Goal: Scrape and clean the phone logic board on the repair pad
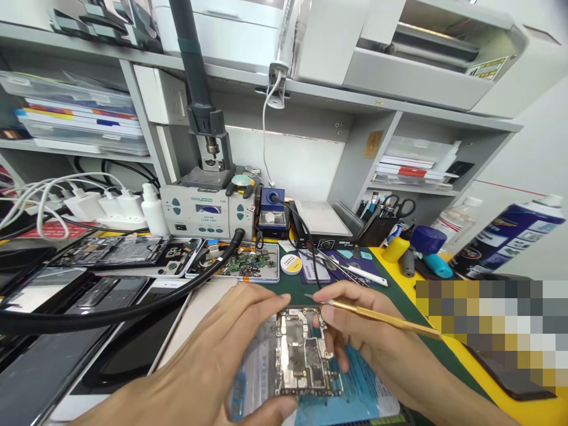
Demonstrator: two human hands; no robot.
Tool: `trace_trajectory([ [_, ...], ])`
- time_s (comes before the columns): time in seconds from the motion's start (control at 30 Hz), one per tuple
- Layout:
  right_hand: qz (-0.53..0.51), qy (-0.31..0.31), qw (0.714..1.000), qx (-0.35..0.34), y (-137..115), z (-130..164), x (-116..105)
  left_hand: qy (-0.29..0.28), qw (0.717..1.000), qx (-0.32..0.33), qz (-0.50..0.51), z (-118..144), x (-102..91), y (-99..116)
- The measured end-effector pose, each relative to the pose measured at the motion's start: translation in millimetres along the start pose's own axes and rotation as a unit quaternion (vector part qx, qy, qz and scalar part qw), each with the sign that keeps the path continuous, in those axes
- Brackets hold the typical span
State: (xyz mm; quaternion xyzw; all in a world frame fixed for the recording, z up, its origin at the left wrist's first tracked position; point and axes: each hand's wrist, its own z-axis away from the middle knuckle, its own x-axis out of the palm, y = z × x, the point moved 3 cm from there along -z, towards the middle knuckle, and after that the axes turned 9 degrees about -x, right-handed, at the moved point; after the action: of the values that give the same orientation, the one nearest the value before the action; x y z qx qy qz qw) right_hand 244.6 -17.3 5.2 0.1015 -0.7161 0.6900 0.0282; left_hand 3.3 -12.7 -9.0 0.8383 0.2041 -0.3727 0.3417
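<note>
A phone circuit board (pixel 295 352) with silvery shields and dark chip areas lies before me on a clear and blue flat holder (pixel 368 384). My left hand (pixel 222 349) spans the board's left side, index fingertip at the top edge and thumb near the bottom edge, steadying it. In my right hand (pixel 364 322) is a craft knife (pixel 381 318) with a gold handle, pinched between thumb and index finger. Its small blade points left, just above the board's upper right corner. The other right fingers curl beside the board's right edge, partly hidden.
A thick black hose (pixel 177 302) arcs across several phones and screens at left. Behind stand a hot air station (pixel 208 210), a tray of small boards (pixel 251 263), a round tin (pixel 291 264) and tweezers (pixel 350 272). Bottles and a spray can (pixel 506 236) stand at right.
</note>
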Motion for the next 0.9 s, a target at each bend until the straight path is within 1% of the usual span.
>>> trace_trajectory([
  [0.07, 0.006, -0.003, 1.000, 0.002, -2, 1, 0, -0.004, 1.000, 0.001, 0.010, 0, -0.4, 1],
  [0.13, 0.039, 0.001, 0.999, -0.013, -6, 4, 0, -0.002, 1.000, -0.007, 0.020, 1, -0.3, 1],
  [0.2, 0.090, 0.013, 0.995, -0.049, -12, 8, 0, 0.003, 0.999, -0.022, 0.026, 1, 0.2, 0],
  [0.27, 0.134, 0.007, 0.987, -0.087, -18, 12, 0, 0.006, 0.999, -0.037, 0.028, 0, 0.6, -1],
  [0.37, 0.187, -0.061, 0.975, -0.106, -25, 17, 1, 0.006, 0.998, -0.045, 0.036, -3, -0.3, 0],
  [0.43, 0.233, -0.107, 0.960, -0.111, -28, 19, 0, 0.010, 0.997, -0.049, 0.058, -6, -2.4, 2],
  [0.6, 0.321, -0.167, 0.921, -0.143, -33, 21, -3, 0.007, 0.984, -0.094, 0.149, -17, -6.4, 4],
  [0.67, 0.343, -0.173, 0.912, -0.145, -33, 21, -2, 0.001, 0.981, -0.107, 0.161, -22, -6.6, 2],
  [0.83, 0.385, -0.150, 0.892, -0.182, -33, 21, -1, 0.000, 0.980, -0.110, 0.165, -24, -6.9, 0],
  [0.9, 0.392, -0.150, 0.892, -0.170, -32, 21, -1, 0.000, 0.980, -0.107, 0.167, -22, -7.2, 3],
])
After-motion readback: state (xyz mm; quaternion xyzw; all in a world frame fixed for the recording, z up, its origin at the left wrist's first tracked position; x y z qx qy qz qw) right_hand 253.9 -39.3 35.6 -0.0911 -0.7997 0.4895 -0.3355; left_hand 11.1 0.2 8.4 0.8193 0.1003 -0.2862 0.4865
